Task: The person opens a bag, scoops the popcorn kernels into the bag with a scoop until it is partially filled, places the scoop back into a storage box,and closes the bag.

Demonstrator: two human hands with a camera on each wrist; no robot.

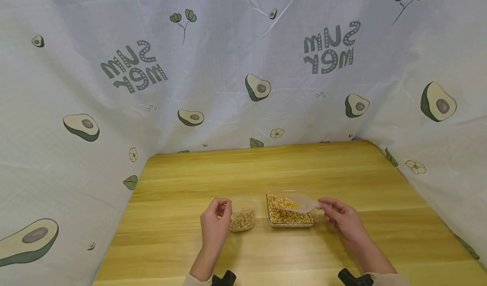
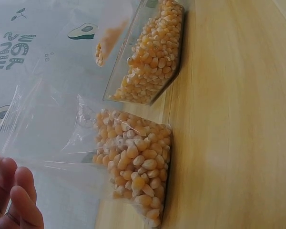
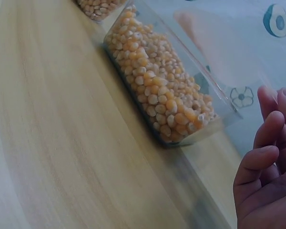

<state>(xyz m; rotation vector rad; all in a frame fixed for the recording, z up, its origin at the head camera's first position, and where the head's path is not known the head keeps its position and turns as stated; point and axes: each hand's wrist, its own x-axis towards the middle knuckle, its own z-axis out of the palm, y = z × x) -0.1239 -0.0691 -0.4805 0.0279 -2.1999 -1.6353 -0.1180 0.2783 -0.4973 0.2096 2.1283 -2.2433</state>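
Observation:
My left hand [image 1: 215, 226] pinches the top edge of a clear plastic bag [image 1: 242, 219], which stands on the table with corn kernels [image 2: 133, 160] filling its lower part. To its right is a clear rectangular container [image 1: 292, 225] holding many more kernels. My right hand [image 1: 344, 221] grips the handle of a translucent scoop [image 1: 303, 203] between thumb and fingers. The scoop is above the container and carries a heap of kernels toward its tip. In the right wrist view the scoop [image 3: 221, 52] shows pale and blurred behind the container's wall.
The wood-grain table [image 1: 182, 184] bears the bag and container near its middle. A white cloth [image 1: 224, 66] printed with avocados and flowers hangs behind the table and along both sides. Black wrist devices [image 1: 224, 279] sit at the sleeves.

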